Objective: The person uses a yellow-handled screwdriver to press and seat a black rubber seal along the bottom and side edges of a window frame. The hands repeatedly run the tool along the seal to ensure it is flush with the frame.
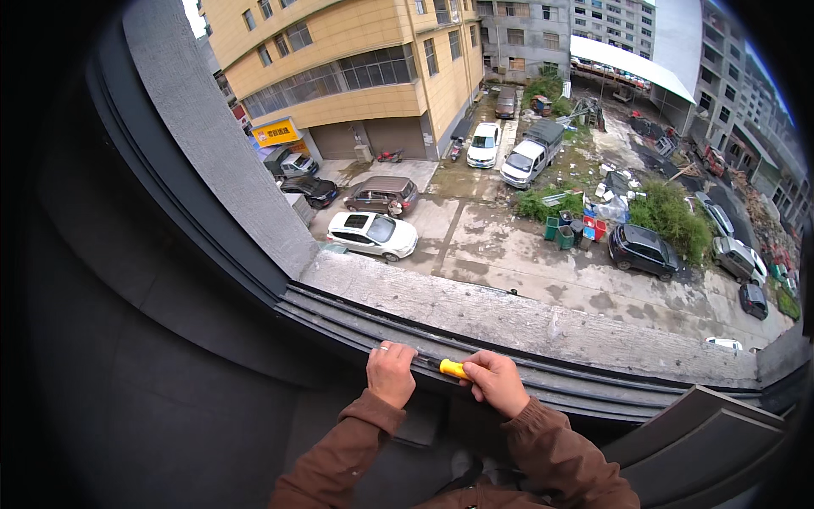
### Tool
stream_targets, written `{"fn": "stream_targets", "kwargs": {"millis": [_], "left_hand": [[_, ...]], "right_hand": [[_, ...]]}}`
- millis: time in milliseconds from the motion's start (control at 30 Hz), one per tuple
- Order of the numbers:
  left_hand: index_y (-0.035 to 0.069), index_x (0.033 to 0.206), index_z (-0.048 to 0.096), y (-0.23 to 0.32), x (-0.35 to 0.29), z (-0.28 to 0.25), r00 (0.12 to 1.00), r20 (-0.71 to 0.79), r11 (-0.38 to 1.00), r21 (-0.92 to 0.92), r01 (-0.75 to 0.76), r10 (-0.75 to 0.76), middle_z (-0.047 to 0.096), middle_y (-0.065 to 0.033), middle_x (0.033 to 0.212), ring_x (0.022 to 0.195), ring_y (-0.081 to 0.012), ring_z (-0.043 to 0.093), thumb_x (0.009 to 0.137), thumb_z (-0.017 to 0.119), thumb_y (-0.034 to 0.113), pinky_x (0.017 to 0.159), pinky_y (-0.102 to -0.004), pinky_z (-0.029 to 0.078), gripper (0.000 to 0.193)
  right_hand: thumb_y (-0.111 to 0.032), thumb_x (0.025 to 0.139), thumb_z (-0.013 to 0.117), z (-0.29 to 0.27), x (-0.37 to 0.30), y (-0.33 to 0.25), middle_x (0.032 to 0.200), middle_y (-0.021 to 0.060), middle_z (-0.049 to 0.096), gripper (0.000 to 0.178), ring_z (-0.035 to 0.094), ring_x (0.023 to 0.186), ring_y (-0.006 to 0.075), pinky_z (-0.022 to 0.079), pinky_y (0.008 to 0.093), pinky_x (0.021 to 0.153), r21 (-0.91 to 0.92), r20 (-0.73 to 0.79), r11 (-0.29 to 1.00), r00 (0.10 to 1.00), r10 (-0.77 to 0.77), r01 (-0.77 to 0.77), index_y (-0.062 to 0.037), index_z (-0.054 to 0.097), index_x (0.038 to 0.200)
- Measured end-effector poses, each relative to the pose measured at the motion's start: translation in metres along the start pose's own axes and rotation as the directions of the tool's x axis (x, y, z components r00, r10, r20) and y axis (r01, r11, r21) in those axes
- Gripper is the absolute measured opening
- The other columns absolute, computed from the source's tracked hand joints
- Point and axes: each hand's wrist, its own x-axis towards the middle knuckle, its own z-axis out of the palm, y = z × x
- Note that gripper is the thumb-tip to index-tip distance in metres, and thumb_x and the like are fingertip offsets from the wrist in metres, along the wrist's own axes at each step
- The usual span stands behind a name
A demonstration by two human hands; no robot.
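My right hand (498, 383) is closed around the end of a yellow-handled screwdriver (454, 368). Its dark shaft lies low over the black window track (585, 386) and points left toward my other hand. My left hand (391, 373), with a ring on one finger, rests at the near edge of the track beside the tool's tip. Those fingers are curled, and what they pinch, if anything, is hidden. Whether the tip touches the track is too small to tell.
A rough concrete ledge (475, 307) runs just beyond the track, with an open drop to a yard of parked cars. On the left stands a grey window post (220, 136). Grey panels (704, 441) lean at the lower right.
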Motion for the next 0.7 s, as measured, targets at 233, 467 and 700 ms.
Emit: {"fn": "stream_targets", "kwargs": {"millis": [233, 467, 700], "left_hand": [[0.004, 0.099, 0.069, 0.026, 0.071, -0.025, 0.988, -0.146, 0.969, -0.230, -0.087, 0.054, 0.068, -0.0109, 0.099, 0.099, -0.0316, 0.062, 0.068, 0.058, -0.007, 0.082, -0.0417, 0.048, 0.035], [0.009, 0.084, 0.068, -0.012, 0.017, 0.009, 0.991, 0.131, 0.998, 0.046, -0.037, 0.031, 0.064, -0.0057, 0.088, 0.091, -0.0282, 0.061, 0.066, 0.062, -0.003, 0.075, -0.0410, 0.045, 0.022], [0.005, 0.092, 0.070, 0.008, 0.016, 0.019, 0.995, 0.080, 0.996, -0.059, -0.060, 0.065, 0.067, -0.0057, 0.094, 0.092, -0.0270, 0.062, 0.072, 0.061, 0.000, 0.079, -0.0408, 0.047, 0.022]], "right_hand": [[-0.012, 0.099, 0.055, -0.092, -0.046, -0.046, 0.084, 0.0153, 0.069, 0.021, 0.045, 0.046, 0.0064, 0.036, 0.0187, 0.043, 0.223, -0.129, 0.971, 0.990, -0.063, 0.091, 0.0014, 0.062, 0.114], [-0.012, 0.096, 0.060, -0.173, -0.143, -0.050, 0.080, 0.0115, 0.070, 0.020, 0.050, 0.047, 0.0051, 0.039, 0.0179, 0.044, -0.153, -0.227, 0.985, 0.973, 0.040, -0.076, 0.0051, 0.065, 0.105], [-0.009, 0.097, 0.058, -0.186, -0.146, -0.020, 0.079, 0.0099, 0.069, 0.018, 0.049, 0.048, 0.0049, 0.040, 0.0182, 0.046, -0.063, -0.311, 0.991, 0.946, 0.091, -0.116, 0.0042, 0.065, 0.107]]}}
